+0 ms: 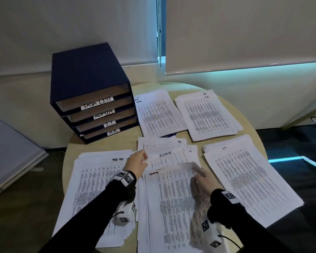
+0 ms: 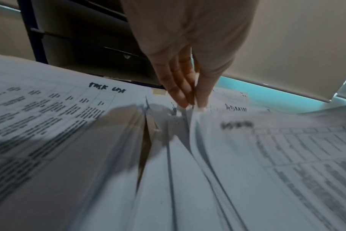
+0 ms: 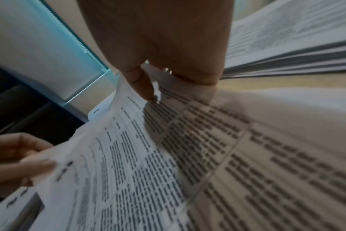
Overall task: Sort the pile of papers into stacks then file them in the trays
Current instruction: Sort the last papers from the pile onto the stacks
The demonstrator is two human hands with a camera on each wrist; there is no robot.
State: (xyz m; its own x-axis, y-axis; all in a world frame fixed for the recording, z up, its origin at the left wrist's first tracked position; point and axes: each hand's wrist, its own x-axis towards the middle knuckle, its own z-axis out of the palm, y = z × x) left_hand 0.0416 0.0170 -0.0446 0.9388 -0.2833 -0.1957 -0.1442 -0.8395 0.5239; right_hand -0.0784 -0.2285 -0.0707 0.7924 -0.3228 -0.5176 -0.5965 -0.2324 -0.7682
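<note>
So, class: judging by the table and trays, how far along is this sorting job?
Done: four stacks ring the centre of the table.
In hand: the left hand and right hand lift the top sheet off the unsorted middle pile.
Left: the rest of that pile, and all filing; the visible slots of the trays look empty.

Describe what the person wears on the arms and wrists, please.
Both arms are in long black sleeves. Each wrist carries a white band with black square markers, one on the left and one on the right. Under each wrist hangs a white camera box bearing the same markers, with a thin black cable coming from it. The left hand and right hand are bare, without gloves.
</note>
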